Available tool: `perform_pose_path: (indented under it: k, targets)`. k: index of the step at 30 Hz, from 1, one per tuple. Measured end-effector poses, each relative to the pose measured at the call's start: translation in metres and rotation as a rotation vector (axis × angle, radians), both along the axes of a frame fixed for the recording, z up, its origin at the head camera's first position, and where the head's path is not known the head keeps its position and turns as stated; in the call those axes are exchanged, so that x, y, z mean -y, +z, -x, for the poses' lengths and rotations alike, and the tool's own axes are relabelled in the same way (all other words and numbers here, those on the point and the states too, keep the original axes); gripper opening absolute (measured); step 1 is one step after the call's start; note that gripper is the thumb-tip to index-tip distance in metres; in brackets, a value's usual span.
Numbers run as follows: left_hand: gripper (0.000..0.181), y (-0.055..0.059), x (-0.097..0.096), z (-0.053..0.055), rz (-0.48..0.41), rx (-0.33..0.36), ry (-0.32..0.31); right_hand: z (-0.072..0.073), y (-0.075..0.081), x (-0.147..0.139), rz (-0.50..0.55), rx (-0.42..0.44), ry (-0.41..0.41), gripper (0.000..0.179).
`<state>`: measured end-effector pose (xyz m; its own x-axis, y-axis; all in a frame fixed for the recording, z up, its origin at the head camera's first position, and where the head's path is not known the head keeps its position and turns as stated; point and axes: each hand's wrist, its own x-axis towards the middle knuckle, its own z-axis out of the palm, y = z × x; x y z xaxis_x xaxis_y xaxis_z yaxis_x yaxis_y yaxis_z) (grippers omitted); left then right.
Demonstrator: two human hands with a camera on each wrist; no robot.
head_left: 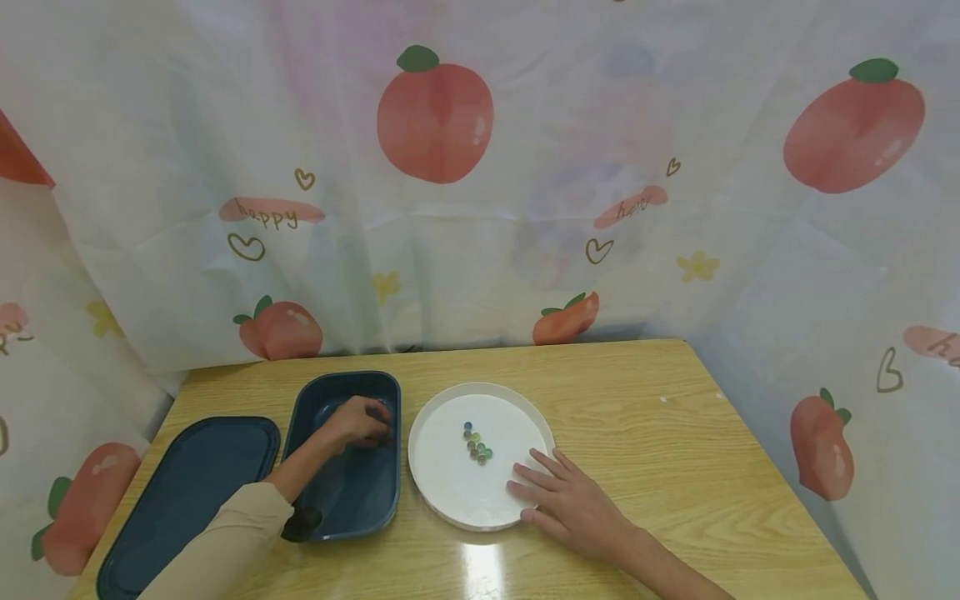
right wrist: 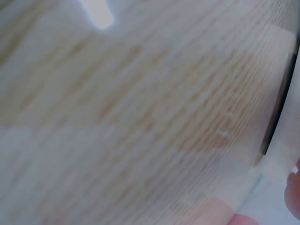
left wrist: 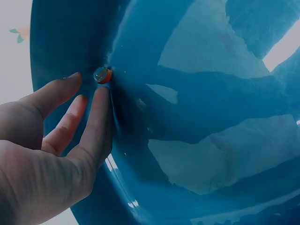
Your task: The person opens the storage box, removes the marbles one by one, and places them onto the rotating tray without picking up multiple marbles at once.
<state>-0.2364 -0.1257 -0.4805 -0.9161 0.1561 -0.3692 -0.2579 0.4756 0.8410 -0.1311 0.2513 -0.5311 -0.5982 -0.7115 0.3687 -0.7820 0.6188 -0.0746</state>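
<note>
My left hand [head_left: 358, 422] reaches into a deep dark blue tray [head_left: 352, 521], near its right wall. In the left wrist view, a glass marble [left wrist: 102, 75] with some orange in it lies by the tray's wall, right at the fingertips of the left hand [left wrist: 61, 140]. Thumb and fingers stand apart there, with the marble beyond them. To the right sits a round white plate [head_left: 450, 492] holding several small marbles [head_left: 477, 447], green, blue and brownish. My right hand [head_left: 573, 504], fingers spread, rests at the plate's right rim.
A flat dark blue lid or tray [head_left: 198, 475] lies left of the deep tray. All of this is on a wooden table [head_left: 637, 417], with a fruit-printed curtain [head_left: 480, 250] hanging behind and at the sides. Small white specks [head_left: 663, 399] show at the table's right.
</note>
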Motion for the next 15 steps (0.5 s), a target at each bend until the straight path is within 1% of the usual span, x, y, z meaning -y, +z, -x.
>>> perform_pose_path:
  k: [5, 10, 15]
  targets:
    - [0.019, 0.0000, 0.0005, 0.0003, 0.030, -0.009, -0.038, -0.0008, 0.0003, 0.0002, 0.003, 0.008, -0.001, 0.039]
    - [0.016, 0.0004, -0.0001, 0.0004, 0.081, -0.019, -0.061, -0.0008, 0.0007, 0.0009, 0.007, 0.003, 0.005, 0.039]
    - [0.012, -0.0009, -0.0015, 0.0006, 0.129, -0.048, -0.099, -0.0008, 0.0009, 0.0012, 0.013, 0.011, 0.006, 0.039]
